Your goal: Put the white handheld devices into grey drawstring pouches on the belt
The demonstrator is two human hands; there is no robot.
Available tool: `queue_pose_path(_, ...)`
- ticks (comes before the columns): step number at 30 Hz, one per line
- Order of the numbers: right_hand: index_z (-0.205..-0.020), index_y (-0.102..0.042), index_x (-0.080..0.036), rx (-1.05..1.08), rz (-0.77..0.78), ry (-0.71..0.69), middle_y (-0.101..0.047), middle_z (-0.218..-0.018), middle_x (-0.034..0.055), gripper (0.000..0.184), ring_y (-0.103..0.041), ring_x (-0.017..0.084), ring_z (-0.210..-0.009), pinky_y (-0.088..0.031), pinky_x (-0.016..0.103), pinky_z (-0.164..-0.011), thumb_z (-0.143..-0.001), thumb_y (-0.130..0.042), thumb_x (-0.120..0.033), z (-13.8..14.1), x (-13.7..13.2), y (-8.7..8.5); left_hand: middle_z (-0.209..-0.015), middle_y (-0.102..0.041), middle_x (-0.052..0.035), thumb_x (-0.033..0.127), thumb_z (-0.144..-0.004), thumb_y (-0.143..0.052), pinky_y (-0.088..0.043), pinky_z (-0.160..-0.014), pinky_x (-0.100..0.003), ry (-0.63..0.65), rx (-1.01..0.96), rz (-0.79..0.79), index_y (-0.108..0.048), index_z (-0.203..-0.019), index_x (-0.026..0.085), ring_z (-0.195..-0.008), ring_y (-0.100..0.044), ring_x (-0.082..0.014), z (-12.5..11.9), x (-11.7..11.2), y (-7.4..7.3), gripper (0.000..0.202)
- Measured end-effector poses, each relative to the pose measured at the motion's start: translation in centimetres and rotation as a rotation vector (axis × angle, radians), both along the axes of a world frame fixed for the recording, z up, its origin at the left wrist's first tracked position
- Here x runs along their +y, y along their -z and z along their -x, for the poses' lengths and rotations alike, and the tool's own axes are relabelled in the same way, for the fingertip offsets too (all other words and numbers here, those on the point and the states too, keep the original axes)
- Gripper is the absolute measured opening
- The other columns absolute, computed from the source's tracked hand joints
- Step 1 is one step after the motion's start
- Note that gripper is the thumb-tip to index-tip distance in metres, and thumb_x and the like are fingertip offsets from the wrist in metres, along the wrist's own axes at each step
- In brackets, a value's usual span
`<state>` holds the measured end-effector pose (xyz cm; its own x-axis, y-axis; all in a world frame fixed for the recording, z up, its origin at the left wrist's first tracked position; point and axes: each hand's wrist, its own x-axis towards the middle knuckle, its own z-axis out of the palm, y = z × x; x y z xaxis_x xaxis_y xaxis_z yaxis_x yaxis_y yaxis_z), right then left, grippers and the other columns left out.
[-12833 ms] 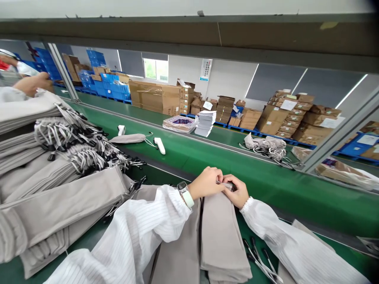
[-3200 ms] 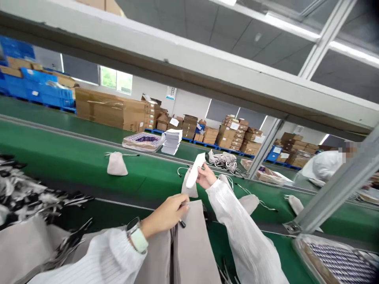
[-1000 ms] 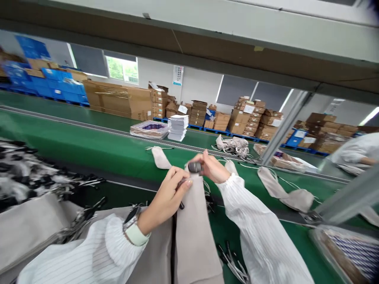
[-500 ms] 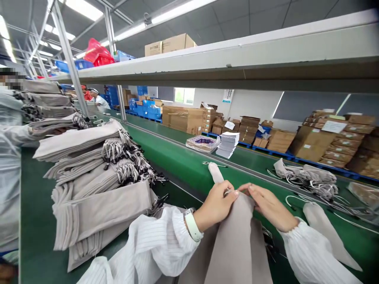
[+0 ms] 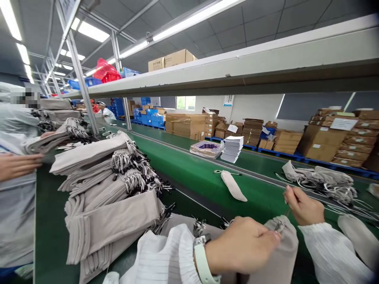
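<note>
Grips the gathered mouth of a grey pouch in the left hand, with fingertips pressed together on the fabric. Pinches with the right hand, raised beyond and to the right of the left, apparently on a thin cord leading down to that mouth; too fine and blurred to confirm. Locates the pouch between and just below both hands, partly hidden behind the left. Suggests, by judgement, a cinching step: drawing the opening tight. Seems to call next for a steady pull on the right against a firm hold on the left. Includes a closed-up pouch on the green belt beyond the left hand, stacked pouches to its left, and a tangled pile beyond the right. Compared with half a second earlier: shows hands parted instead of close together at the top edge, fabric bunched instead of smooth, and the belt pouch clear of the left hand instead of partly covered.
</note>
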<state>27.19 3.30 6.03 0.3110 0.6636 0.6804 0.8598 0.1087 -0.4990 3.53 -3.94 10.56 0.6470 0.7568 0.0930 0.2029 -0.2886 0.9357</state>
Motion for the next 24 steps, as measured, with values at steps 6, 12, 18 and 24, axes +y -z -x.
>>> queue_pose_path(6, -0.097, -0.052, -0.021, 0.561, 0.714, -0.924, -0.058, -0.070, 0.0048, 0.060, -0.030, 0.007, -0.036, -0.019, 0.020, -0.033, -0.060, -0.040, -0.067, 4.7, -2.2, -1.8, -0.041, -0.020, 0.0085, 0.044, -0.078, -0.042, -0.010, -0.035, -0.020, -0.077, -0.554, 0.338, -0.031, -0.054, 0.017, -0.033, -0.013, -0.0030, 0.1, 0.5, -1.2, 0.038)
queue_pose_path(12, -0.081, -0.053, -0.021, 0.570, 0.780, -1.269, -0.054, -0.063, -0.0001, 0.032, -0.053, 0.014, -0.060, -0.043, 0.025, -0.056, -0.053, -0.069, -0.027, 10.6, -5.7, -1.9, -0.042, -0.022, 0.0079, 0.044, -0.082, -0.036, -0.015, -0.037, -0.019, -0.070, -0.553, 0.212, -0.036, -0.057, 0.015, -0.035, -0.017, -0.0034, 0.2, -0.2, -1.1, 0.038)
queue_pose_path(18, -0.100, -0.048, -0.019, 0.777, -0.054, -0.374, -0.055, -0.090, 0.0061, 0.048, -0.056, 0.019, -0.077, -0.046, 0.031, -0.066, -0.058, -0.062, -0.036, 4.6, -1.4, -3.3, -0.063, -0.045, 0.0005, 0.034, -0.089, -0.022, -0.035, -0.054, -0.021, -0.085, -0.148, -0.297, -0.049, -0.077, 0.016, -0.057, -0.043, -0.0095, -0.8, 0.8, 1.3, 0.034)
queue_pose_path(24, -0.109, -0.044, -0.012, 0.357, 0.311, 0.362, -0.056, -0.099, 0.0167, 0.061, -0.054, 0.029, -0.091, -0.043, 0.039, -0.073, -0.061, -0.054, -0.048, -4.2, 1.2, 0.9, -0.118, -0.042, -0.0107, 0.011, -0.081, -0.037, -0.032, -0.086, -0.034, -0.034, 0.428, -0.977, -0.036, -0.116, 0.013, -0.110, -0.036, -0.0217, -2.7, 2.2, 6.2, 0.034)
